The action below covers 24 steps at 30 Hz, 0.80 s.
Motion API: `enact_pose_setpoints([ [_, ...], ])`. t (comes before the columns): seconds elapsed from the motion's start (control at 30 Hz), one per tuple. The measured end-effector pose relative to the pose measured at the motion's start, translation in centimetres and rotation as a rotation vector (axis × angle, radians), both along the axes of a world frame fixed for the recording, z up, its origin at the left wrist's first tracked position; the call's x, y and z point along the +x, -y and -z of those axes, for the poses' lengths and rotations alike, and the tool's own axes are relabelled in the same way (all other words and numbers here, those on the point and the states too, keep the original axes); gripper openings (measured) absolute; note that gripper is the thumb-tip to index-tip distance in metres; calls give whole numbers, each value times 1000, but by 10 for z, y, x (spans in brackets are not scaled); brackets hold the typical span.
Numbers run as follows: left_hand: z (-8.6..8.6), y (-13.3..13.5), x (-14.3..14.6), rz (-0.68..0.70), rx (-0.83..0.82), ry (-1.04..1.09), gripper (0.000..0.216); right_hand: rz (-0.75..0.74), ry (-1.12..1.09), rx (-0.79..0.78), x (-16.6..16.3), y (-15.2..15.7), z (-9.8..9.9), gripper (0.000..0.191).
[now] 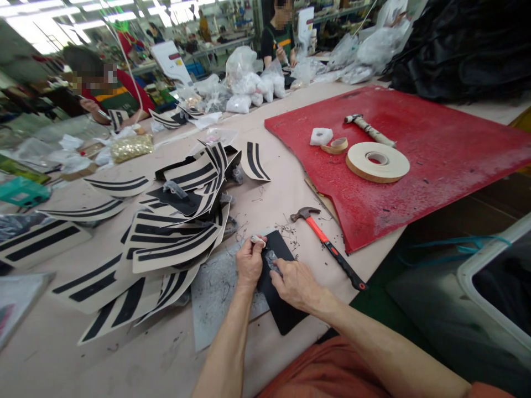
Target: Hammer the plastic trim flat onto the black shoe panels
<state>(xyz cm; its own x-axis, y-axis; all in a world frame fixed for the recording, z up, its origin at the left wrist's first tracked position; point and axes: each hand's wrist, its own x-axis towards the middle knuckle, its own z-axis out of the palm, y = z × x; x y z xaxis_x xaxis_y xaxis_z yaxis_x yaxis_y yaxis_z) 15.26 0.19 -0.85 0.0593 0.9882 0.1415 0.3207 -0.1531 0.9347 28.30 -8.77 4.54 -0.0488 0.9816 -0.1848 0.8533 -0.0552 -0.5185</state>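
A flat black panel (pixel 282 309) lies on a grey mat (pixel 215 298) at the near edge of the table. My left hand (pixel 249 262) rests on the panel's upper left edge, fingers curled, thumb taped, pinching something small and pale. My right hand (pixel 295 284) is closed over the panel's middle and holds a small greyish tool or piece against it. A claw hammer (pixel 327 243) with an orange and black handle lies just right of the panel.
A heap of cream panels with black stripes (pixel 166 237) covers the table to the left. A red board (pixel 394 166) at the right carries tape rolls (pixel 377 161) and a mallet (pixel 369 128). Two people work at the far side among plastic bags (pixel 249 77).
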Motion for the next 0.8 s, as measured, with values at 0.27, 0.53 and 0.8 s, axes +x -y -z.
enact_pose_setpoints([
  [0.27,5,4,7,-7,207,-172,16,228,286,163,81,4,11,32],
  [0.53,10,4,9,-27,266,-232,15,521,-428,-284,115,4,11,7],
  [0.8,8,5,9,18,268,-227,15,295,-329,169,89,10,-53,32],
])
